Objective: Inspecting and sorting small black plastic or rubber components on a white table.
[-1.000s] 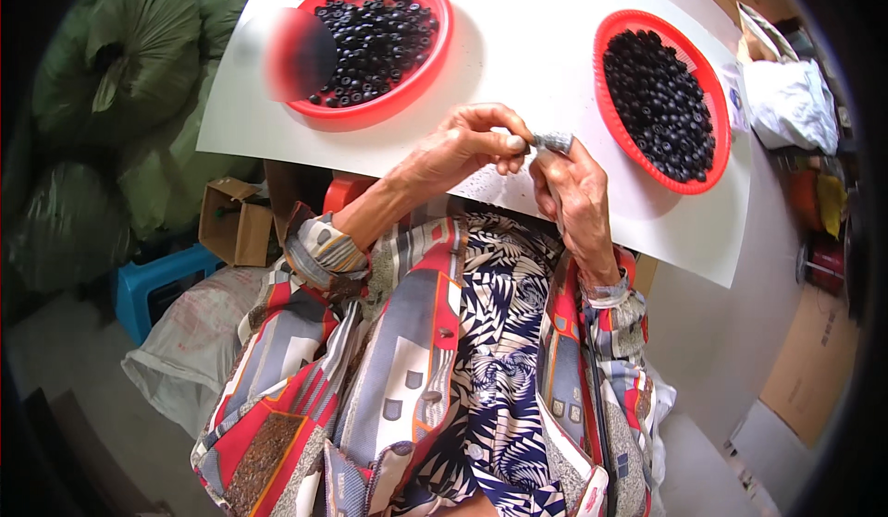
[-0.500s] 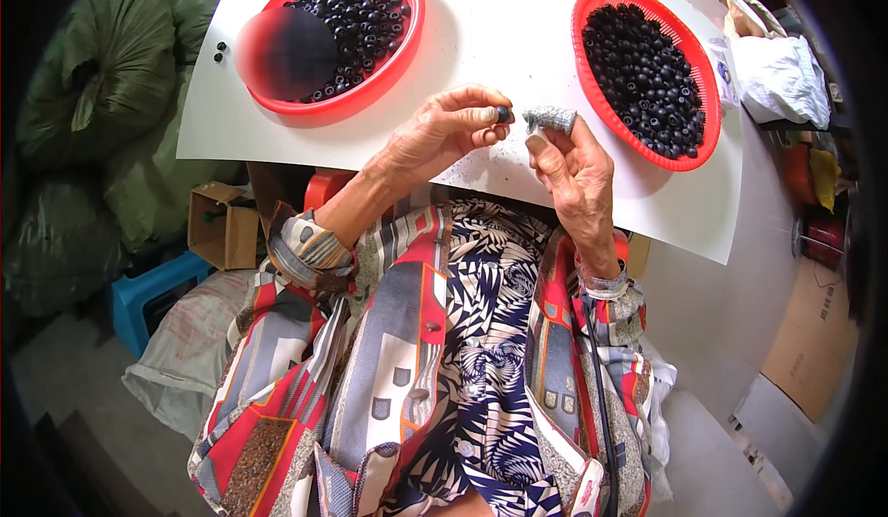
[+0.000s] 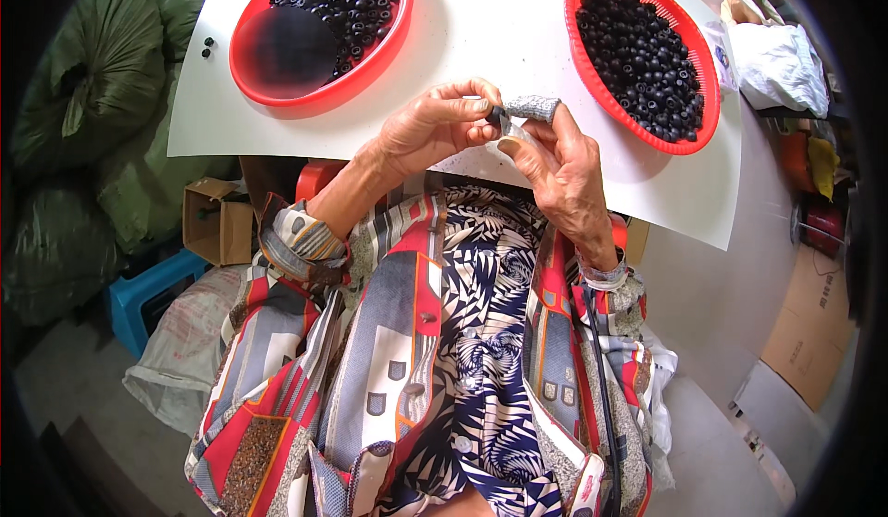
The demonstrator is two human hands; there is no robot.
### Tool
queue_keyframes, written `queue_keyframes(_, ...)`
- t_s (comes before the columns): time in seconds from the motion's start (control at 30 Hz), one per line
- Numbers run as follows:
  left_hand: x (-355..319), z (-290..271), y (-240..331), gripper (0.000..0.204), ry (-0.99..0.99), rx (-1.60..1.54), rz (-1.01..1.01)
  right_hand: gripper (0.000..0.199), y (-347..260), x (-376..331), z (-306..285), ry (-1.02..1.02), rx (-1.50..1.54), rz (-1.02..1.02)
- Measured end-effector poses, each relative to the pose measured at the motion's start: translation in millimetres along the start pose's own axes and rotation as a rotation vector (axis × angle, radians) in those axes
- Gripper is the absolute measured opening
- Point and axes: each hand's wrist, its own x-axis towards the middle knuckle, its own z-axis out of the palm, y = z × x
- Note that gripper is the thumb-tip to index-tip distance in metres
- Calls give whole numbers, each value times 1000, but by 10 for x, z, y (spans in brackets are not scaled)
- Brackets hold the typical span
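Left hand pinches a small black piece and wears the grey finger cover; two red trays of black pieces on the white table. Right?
Not quite: the grey finger cover is on the right hand, as the head view shows. The left hand does pinch the small black piece; the rest stands.

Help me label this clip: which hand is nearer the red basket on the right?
Right. The right hand is just lower left of the basket in view; the left hand is farther left.
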Motion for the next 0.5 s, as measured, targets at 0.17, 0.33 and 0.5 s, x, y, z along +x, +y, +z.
queue_keyframes(0.17, -15, 44, 16, 19, 18, -13, -55, 26, -4, -23, 3, -11, 5, -11)
queue_keyframes(0.33, -20, -37, 27, 12, -46, -4, -88, 25, 0, -9, 11, -36, -23, -46)
queue_keyframes(0.5, -7, -49, 37, 14, -47, -9, -138, 26, -15, -3, 16, -44, 4, -53)
